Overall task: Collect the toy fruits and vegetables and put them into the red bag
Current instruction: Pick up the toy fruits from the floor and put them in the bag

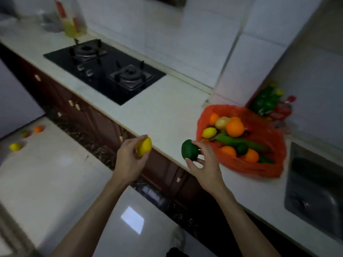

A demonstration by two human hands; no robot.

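Observation:
My left hand point(130, 158) grips a yellow toy lemon point(144, 149) just off the counter's front edge. A dark green round toy fruit point(189, 150) sits in the fingers of my right hand point(206, 164), a short way left of the red bag point(259, 164). The bag lies open on the white counter point(167, 112) and holds several toys: oranges, a lemon, a potato-like piece, a long green vegetable. On the floor at the far left lie a yellow toy point(14, 146), a small red-green toy point(25, 134) and an orange toy point(38, 129).
A black two-burner gas hob point(104, 71) is set in the counter at the back left. A steel sink point(315, 197) is at the right, close to the bag. Green and red packets point(269, 104) stand in the corner behind the bag. Dark cabinet doors run under the counter.

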